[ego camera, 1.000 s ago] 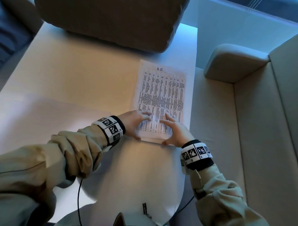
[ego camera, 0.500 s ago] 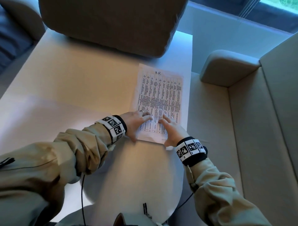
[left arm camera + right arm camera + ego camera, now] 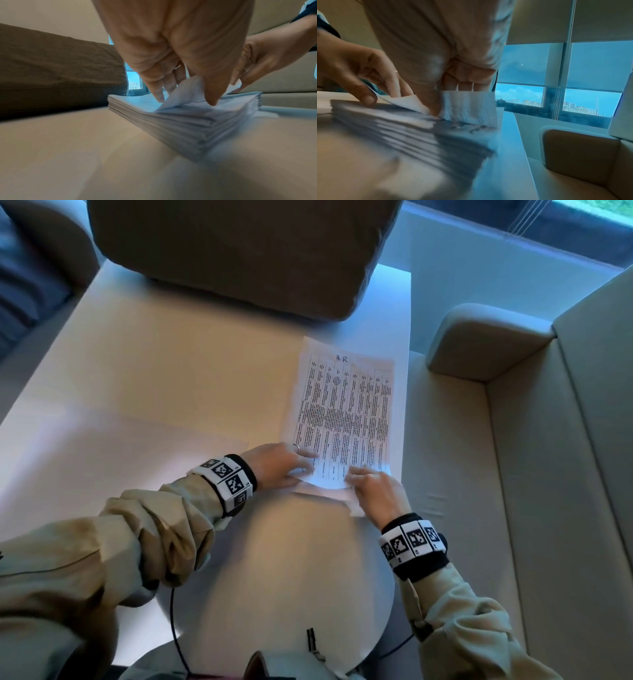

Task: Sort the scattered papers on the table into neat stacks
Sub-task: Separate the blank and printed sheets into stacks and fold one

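Note:
A stack of papers (image 3: 342,405) lies by the table's right edge; its top sheet carries a printed table headed "A.R". Both hands are at its near end. My left hand (image 3: 301,465) pinches the top sheet's near left corner, thumb under it and fingers on top. My right hand (image 3: 358,479) pinches the near right corner. The left wrist view shows the thick stack (image 3: 171,128) with the top sheet (image 3: 181,94) curled up under my left hand (image 3: 185,97). In the right wrist view my right hand (image 3: 448,100) holds the raised sheet (image 3: 467,106).
A brown cushion (image 3: 239,251) rests on the table's far side. A sofa armrest (image 3: 486,340) and seat lie just right of the table (image 3: 154,371). A pale sheet (image 3: 102,457) lies at the left. A round white surface (image 3: 291,577) and a black cable (image 3: 174,628) are near me.
Both hands lay with fingers flat on the near end of the top sheet; now they have drawn back slightly and the sheet's near edge is lifted off the stack.

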A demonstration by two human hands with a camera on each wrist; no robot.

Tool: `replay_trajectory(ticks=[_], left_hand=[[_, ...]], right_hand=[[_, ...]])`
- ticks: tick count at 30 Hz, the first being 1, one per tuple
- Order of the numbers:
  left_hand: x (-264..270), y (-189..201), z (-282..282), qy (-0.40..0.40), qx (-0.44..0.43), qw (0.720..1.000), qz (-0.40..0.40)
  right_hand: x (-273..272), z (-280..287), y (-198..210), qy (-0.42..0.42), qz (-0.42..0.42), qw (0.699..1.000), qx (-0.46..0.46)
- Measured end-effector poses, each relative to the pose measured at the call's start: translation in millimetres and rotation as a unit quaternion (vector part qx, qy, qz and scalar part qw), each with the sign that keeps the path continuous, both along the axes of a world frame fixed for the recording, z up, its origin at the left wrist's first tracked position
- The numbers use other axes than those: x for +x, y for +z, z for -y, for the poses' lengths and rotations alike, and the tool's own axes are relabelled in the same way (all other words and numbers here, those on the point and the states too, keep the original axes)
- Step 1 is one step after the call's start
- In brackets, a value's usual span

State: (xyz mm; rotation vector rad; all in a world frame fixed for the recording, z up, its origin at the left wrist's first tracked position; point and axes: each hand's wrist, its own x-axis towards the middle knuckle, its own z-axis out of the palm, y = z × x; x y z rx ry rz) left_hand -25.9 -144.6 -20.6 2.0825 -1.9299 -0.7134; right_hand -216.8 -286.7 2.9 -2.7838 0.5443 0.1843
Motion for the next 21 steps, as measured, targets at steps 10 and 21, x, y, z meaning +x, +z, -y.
replay_trajectory(ticks=[10,21], left_hand=[[5.6,-23.8,-25.7,-0.048,-0.146,0.988,-0.011],[8.3,-29.4,-36.3,-0.017,-0.164,0.983,-0.08]], right_hand=[[-13.6,-7.4,-16.7,-0.021,-0.03,0.999,0.015],[-16.1,-10.0,-19.7,-0.035,0.003,0.999,-0.011]])
